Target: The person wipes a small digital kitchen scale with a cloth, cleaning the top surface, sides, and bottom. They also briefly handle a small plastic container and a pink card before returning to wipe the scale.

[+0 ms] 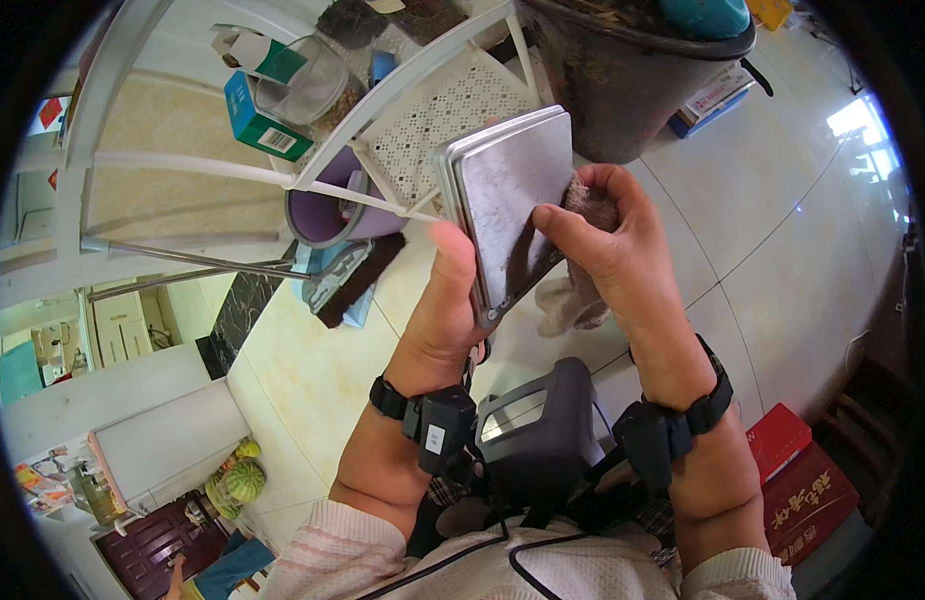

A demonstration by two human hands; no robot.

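My left hand (451, 300) grips a flat metal-topped device (511, 199), which looks like a kitchen scale, along its left edge. The device is tilted up, and dark smudges show on its shiny plate. My right hand (627, 247) holds a crumpled beige cloth (588, 206) against the device's right edge. Its thumb rests on the metal plate, while part of the cloth hangs below the fingers. The left fingers are mostly hidden behind the device. Each wrist bears a black strap with a boxy module.
Beyond the device stands a white rack (447, 112) beside a large dark bucket (620, 90). A purple bin (324, 199) and a broom (357, 281) are at left. Below my hands is a dark grey plastic object (545, 442). Red boxes (804, 495) lie at right; another person (234, 566) is lower left.
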